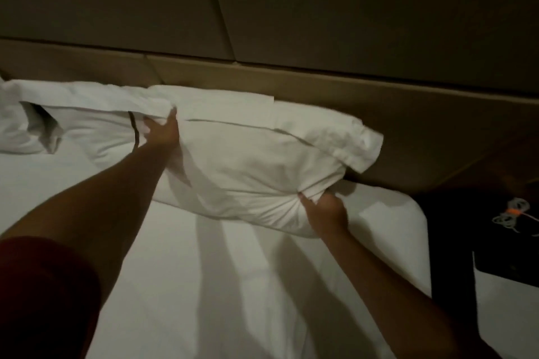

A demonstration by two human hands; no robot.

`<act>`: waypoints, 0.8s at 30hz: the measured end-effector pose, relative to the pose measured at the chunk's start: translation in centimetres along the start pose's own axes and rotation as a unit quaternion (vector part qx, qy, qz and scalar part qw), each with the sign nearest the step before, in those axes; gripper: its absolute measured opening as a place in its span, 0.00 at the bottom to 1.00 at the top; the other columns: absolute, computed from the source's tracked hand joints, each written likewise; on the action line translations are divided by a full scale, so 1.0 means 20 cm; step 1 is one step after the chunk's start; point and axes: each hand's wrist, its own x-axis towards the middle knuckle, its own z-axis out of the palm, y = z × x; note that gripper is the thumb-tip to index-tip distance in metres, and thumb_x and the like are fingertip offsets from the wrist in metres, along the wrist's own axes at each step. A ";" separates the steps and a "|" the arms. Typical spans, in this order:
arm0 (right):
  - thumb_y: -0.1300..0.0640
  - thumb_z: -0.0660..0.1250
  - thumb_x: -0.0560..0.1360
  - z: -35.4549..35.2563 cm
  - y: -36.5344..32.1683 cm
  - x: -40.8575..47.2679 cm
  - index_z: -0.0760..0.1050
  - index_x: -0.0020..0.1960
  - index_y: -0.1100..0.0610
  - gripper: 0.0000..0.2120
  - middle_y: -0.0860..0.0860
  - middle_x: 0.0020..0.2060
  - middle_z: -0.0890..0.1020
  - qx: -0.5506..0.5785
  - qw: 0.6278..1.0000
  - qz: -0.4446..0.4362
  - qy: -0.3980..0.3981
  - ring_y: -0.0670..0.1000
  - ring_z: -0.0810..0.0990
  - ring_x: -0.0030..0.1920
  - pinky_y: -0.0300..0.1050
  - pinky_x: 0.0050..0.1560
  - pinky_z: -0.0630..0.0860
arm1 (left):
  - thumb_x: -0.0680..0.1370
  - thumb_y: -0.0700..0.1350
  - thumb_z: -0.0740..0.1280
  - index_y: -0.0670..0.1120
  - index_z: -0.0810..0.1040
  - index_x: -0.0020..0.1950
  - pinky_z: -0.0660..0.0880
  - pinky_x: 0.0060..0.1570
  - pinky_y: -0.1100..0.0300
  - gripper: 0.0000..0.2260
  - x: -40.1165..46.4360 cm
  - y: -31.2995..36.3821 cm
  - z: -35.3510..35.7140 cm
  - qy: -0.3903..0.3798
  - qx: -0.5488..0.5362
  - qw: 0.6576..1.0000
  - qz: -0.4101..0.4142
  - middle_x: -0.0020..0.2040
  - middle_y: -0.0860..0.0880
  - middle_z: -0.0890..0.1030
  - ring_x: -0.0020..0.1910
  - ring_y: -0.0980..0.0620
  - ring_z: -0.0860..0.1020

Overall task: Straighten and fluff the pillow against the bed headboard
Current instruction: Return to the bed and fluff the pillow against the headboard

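A white pillow (256, 160) lies across the head of the bed, its long side against the tan padded headboard (379, 108). My left hand (162, 132) grips the pillow's upper left edge, fingers curled into the cloth. At the lower right corner, my right hand (325, 211) pinches a bunch of the pillowcase, and creases radiate from the grip. The pillowcase flap sticks out at the right end by the headboard.
A second white pillow (87, 128) with crumpled bedding lies to the left, touching the first. The white sheet (233, 285) covers the mattress below. A dark bedside table (481, 227) stands on the right with a coiled cable (512, 211) on it.
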 end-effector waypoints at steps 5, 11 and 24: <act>0.38 0.77 0.68 -0.27 0.00 -0.07 0.54 0.80 0.55 0.52 0.56 0.73 0.70 0.086 0.983 0.066 -0.150 0.59 0.70 0.72 0.48 0.65 0.70 | 0.81 0.63 0.58 0.46 0.52 0.82 0.61 0.74 0.40 0.35 -0.16 -0.07 -0.16 0.003 -0.048 0.998 -0.051 0.79 0.41 0.63 0.76 0.36 0.64; 0.45 0.70 0.75 -0.71 -0.05 -0.52 0.49 0.82 0.53 0.44 0.52 0.80 0.59 -0.004 0.973 -0.113 -0.200 0.54 0.59 0.78 0.48 0.73 0.65 | 0.84 0.53 0.60 0.36 0.52 0.80 0.55 0.77 0.46 0.32 -0.86 -0.08 -0.13 0.094 0.061 0.991 0.067 0.79 0.33 0.56 0.78 0.35 0.57; 0.43 0.64 0.77 -1.24 -0.58 -1.52 0.58 0.79 0.56 0.35 0.53 0.77 0.64 -0.220 0.787 -0.314 -0.484 0.56 0.66 0.75 0.50 0.72 0.66 | 0.80 0.55 0.64 0.48 0.57 0.80 0.73 0.64 0.44 0.31 -2.37 -0.32 -1.17 0.205 0.190 0.955 0.100 0.83 0.45 0.48 0.73 0.39 0.70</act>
